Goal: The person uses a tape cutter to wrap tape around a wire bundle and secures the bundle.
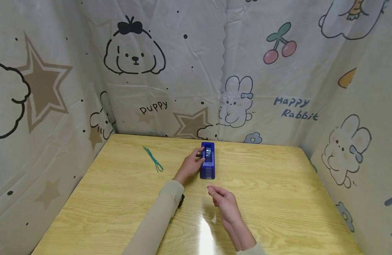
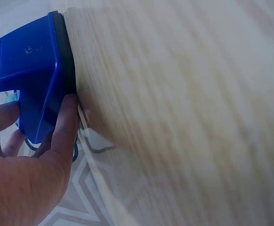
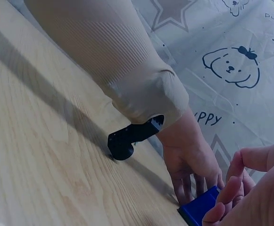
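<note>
A blue tape dispenser (image 1: 208, 171) stands on the wooden table (image 1: 272, 198), its narrow length running away from me. A roll of clear tape (image 1: 208, 152) sits in its top opening. My left hand (image 1: 192, 163) grips the dispenser from the left side; in the left wrist view, fingers bend round the blue body (image 2: 35, 56). Nearer to me, my right hand (image 1: 227, 205) hovers over the table with thumb and forefinger brought together, apart from the dispenser. Whether a clear strip lies between those fingertips is too small to tell. The right wrist view shows the curled right fingers (image 3: 228, 190) in front of the dispenser.
Left of the dispenser lies a looped green cord or band (image 1: 154, 159). A black device (image 3: 122, 141) sticks out at the left sleeve's cuff. Printed cloth (image 1: 183, 81) hangs behind the table and on both sides.
</note>
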`<state>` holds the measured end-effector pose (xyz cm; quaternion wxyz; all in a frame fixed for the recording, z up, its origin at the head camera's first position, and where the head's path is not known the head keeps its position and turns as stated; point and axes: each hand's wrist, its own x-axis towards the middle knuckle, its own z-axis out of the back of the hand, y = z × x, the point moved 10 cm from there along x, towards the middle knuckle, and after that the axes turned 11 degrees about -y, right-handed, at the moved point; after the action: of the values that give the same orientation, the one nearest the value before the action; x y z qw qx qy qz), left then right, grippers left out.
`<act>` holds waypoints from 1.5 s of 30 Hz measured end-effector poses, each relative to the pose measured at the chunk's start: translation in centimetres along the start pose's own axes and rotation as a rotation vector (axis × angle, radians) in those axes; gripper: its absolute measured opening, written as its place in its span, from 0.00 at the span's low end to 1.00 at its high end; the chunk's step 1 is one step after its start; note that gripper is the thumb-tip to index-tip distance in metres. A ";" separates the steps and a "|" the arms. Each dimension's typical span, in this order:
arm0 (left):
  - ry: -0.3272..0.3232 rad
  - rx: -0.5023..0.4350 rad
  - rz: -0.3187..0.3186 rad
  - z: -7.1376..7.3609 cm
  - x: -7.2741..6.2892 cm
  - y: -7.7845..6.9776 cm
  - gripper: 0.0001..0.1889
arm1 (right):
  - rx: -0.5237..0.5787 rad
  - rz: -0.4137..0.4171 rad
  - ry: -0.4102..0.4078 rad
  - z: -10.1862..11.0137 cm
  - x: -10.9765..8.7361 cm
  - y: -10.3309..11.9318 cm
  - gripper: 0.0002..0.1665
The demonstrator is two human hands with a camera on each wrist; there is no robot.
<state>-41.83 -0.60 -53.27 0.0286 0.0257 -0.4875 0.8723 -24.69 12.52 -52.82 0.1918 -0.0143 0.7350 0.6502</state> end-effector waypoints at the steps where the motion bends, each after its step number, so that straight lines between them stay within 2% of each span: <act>1: -0.002 0.000 0.000 0.0 0.0 0.0 0.27 | 0.005 0.002 0.001 0.0 -0.1 0.0 0.24; 8: -0.014 -0.014 -0.015 0.2 0.2 -0.1 0.27 | 0.009 0.003 -0.003 0.2 -0.7 -0.2 0.24; 18: -0.018 -0.019 -0.019 0.5 -0.7 0.3 0.27 | 0.026 -0.022 0.006 0.5 -1.9 -1.4 0.24; 22: -0.017 -0.015 -0.006 0.3 -0.4 0.4 0.27 | 0.021 -0.018 0.000 0.7 -2.1 -1.7 0.23; 31: -0.018 -0.011 0.001 0.3 -0.2 0.5 0.28 | 0.010 -0.010 0.005 0.9 -2.7 -1.4 0.22; 38: -0.044 -0.016 -0.007 0.2 0.1 0.3 0.27 | -0.001 -0.016 0.010 1.0 -2.9 -1.5 0.23; 45: -0.080 -0.019 -0.017 0.1 0.2 -0.2 0.26 | 0.039 0.004 -0.015 1.4 -2.6 -0.7 0.19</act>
<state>-42.04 -0.59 -53.03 0.0170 0.0645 -0.4963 0.8656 -21.74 13.17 -52.78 0.1962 -0.0041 0.7463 0.6360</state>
